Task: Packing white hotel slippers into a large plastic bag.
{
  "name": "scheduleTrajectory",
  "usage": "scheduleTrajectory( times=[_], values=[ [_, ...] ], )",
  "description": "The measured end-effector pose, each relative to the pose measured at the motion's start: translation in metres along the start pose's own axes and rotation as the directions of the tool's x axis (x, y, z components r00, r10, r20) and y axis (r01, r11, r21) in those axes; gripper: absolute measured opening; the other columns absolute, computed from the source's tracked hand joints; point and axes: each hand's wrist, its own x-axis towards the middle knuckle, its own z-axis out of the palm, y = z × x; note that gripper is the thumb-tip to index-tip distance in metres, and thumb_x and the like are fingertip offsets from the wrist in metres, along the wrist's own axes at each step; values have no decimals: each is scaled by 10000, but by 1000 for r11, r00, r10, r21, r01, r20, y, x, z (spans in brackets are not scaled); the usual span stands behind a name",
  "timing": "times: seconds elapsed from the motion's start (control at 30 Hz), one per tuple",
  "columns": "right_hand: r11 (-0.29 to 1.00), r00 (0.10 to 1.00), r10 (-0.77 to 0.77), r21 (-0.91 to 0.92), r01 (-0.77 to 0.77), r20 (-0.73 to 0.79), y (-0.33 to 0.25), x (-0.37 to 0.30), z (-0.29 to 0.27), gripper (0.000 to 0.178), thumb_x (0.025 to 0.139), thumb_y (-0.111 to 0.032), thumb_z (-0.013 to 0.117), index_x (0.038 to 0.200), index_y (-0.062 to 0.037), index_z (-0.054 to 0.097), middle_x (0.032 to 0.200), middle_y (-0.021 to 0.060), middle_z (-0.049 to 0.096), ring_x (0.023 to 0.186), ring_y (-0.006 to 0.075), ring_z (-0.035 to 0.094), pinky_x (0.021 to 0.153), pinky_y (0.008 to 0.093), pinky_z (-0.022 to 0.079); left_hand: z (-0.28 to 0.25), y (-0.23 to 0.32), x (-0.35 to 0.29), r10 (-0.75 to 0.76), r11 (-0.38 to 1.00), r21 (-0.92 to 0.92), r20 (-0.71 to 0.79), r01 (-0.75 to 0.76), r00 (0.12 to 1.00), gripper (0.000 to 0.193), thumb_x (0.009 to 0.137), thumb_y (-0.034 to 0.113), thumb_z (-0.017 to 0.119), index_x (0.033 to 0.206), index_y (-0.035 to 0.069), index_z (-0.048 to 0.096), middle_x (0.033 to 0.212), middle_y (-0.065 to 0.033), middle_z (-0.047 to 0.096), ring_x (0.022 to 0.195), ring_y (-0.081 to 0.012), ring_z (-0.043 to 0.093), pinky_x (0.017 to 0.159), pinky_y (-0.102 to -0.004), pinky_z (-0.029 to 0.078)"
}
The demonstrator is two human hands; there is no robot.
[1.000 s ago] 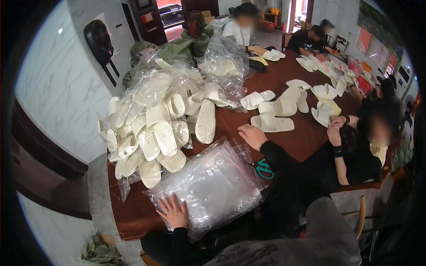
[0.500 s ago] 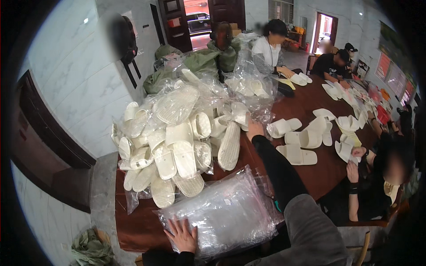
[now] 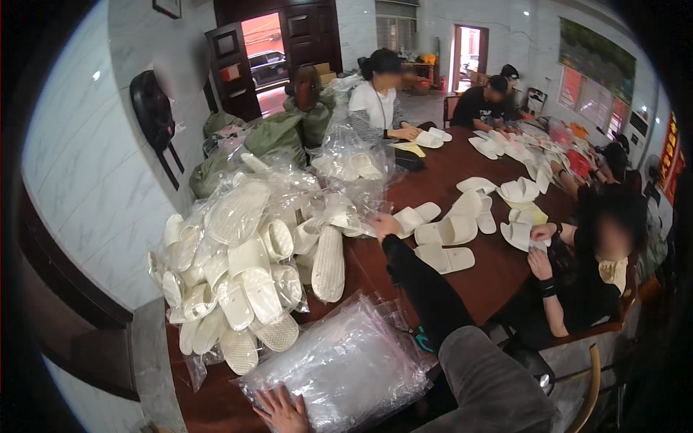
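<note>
My left hand point(image 3: 281, 411) lies flat, fingers spread, on the near left corner of a stack of clear plastic bags point(image 3: 346, 368). Stretched forward, my right arm ends with my right hand point(image 3: 385, 225) at the right edge of a heap of bagged cream slippers point(image 3: 249, 289). Close to its fingertips is a bagged slipper point(image 3: 343, 213) in crinkled clear film. The fingers are small and blurred here, so their grip cannot be made out. Just right of that hand lie loose cream slippers point(image 3: 444, 258) without bags.
The dark red table point(image 3: 354, 270) runs away to the far right. At its right side a seated person's hands point(image 3: 541, 252) work on a slipper. Another person point(image 3: 375, 101) handles slippers across the table. Green sacks point(image 3: 271, 148) stand behind the heap.
The view has turned right, so everything sits further left. My right hand has drawn slightly away from the heap; the bagged slipper beside it lies lower. My left hand stays on the bag stack.
</note>
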Motion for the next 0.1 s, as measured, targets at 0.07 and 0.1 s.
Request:
scheduleTrajectory(
  times=[0.07, 0.1],
  values=[
    [971, 975, -175, 142, 194, -138, -29, 29, -41, 220, 800, -262, 666, 840, -47, 686, 828, 154, 673, 798, 357, 631, 693, 448, 468, -1, 12, 8, 32, 999, 2, -4, -32, 999, 642, 937, 549, 440, 1471, 199, 384, 1573, -177, 222, 1446, -402, 185, 1100, -660, 181],
    [961, 946, -275, -22, 275, -172, -40, 46, -66, 226, 807, -271, 664, 871, -55, 685, 876, 158, 674, 837, 373, 625, 704, 443, 470, -1, 20, 11, 64, 998, -9, -8, -64, 998, 642, 937, 549, 440, 1471, 199, 384, 1573, -177, 222, 1446, -402, 185, 1100, -660, 181]
  ],
)
